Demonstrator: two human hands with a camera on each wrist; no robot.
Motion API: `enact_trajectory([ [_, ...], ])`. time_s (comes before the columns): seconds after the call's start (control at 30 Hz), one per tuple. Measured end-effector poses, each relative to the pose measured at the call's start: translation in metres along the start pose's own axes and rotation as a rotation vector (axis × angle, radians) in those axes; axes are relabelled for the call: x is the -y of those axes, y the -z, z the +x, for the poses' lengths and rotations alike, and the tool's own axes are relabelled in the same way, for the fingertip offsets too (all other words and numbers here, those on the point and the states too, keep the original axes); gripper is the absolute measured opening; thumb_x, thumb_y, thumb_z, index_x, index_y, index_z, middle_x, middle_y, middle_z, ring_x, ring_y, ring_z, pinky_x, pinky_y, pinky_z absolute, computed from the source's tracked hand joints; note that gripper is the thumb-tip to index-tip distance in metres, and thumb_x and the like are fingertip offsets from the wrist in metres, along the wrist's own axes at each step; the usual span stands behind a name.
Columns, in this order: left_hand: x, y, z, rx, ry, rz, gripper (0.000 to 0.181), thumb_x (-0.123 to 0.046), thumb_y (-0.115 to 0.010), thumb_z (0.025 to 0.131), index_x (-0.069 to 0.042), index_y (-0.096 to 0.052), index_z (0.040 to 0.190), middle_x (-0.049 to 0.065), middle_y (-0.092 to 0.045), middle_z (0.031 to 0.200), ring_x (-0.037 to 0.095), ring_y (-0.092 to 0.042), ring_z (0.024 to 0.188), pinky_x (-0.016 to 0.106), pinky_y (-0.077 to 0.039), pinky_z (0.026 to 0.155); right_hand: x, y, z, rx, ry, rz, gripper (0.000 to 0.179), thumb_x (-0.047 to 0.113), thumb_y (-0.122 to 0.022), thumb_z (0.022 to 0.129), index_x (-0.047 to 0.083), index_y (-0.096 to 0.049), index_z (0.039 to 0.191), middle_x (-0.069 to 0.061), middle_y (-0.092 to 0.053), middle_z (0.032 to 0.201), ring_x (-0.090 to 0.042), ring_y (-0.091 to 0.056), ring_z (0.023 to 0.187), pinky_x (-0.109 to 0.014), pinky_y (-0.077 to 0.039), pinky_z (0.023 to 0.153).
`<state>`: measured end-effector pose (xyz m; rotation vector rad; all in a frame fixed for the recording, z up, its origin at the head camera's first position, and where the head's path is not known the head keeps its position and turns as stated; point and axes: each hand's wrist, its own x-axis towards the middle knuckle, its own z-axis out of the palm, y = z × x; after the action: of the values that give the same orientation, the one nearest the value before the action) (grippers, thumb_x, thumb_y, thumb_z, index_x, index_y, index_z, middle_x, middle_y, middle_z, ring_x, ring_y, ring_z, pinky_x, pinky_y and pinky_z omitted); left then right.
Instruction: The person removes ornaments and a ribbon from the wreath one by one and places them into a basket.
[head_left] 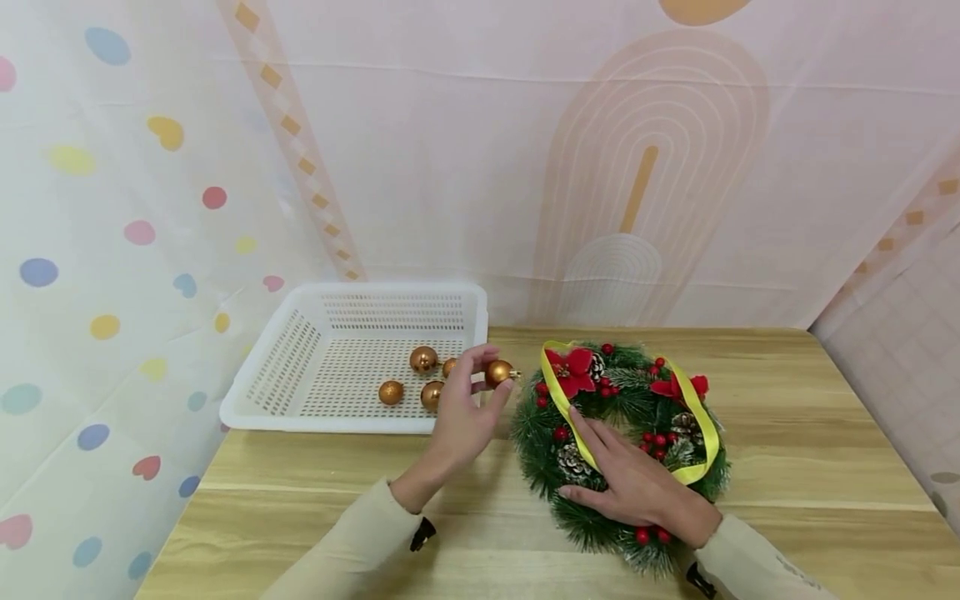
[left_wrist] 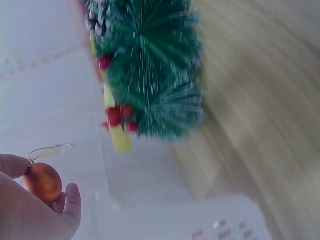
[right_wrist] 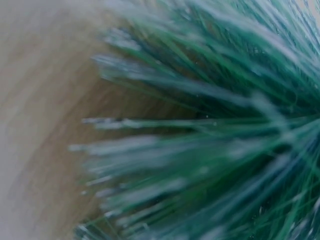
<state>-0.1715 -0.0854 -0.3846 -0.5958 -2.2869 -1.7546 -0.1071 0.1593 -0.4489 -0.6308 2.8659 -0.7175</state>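
Observation:
Thumb and fingers of my left hand pinch a copper-coloured Christmas bauble between the basket and the wreath. In the left wrist view, the bauble shows a thin hanging loop at its cap. My right hand rests on the near side of a green Christmas wreath, its fingers extended and touching a yellow ribbon. Red flowers, red berries and pinecones decorate the wreath. The right wrist view holds only blurred green needles and tabletop; the hand is out of that frame.
A white perforated plastic basket stands at the back left, with several copper baubles inside, some partly hidden by the left hand. Beneath everything lies a wood-grain table. A patterned cloth backdrop hangs behind and to the left.

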Motion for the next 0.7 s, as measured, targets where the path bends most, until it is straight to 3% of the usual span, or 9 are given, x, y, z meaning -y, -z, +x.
enact_trajectory([
  [0.23,0.003,0.028,0.01,-0.039,0.031,-0.003,0.043,-0.003,-0.068,0.092,-0.006,-0.052,0.132,0.015,-0.056,0.124,0.023,-0.057,0.108,0.032,-0.052,0.088,0.0,-0.001,0.0,0.001,-0.003,-0.004,0.095,0.07,-0.051,0.091,0.029,-0.001,0.16,-0.015,-0.031,0.158,-0.042,-0.041,0.137,-0.06,-0.046,0.097],
  [0.5,0.007,0.053,0.018,-0.084,0.106,0.002,0.043,-0.002,-0.066,0.092,-0.008,-0.051,0.132,0.012,-0.055,0.124,0.021,-0.055,0.109,0.023,-0.05,0.086,0.001,0.001,-0.001,-0.003,-0.009,-0.005,0.095,0.07,-0.051,0.09,0.029,-0.002,0.16,-0.016,-0.031,0.157,-0.042,-0.042,0.137,-0.06,-0.047,0.096],
  [0.7,0.013,0.073,0.021,-0.107,0.156,0.066,0.042,-0.008,-0.065,0.095,-0.01,-0.05,0.134,0.011,-0.057,0.122,0.02,-0.053,0.112,0.029,-0.048,0.087,0.001,0.0,-0.001,-0.007,-0.002,-0.011,0.095,0.07,-0.051,0.09,0.029,-0.003,0.16,-0.014,-0.031,0.157,-0.041,-0.042,0.137,-0.059,-0.047,0.096],
])
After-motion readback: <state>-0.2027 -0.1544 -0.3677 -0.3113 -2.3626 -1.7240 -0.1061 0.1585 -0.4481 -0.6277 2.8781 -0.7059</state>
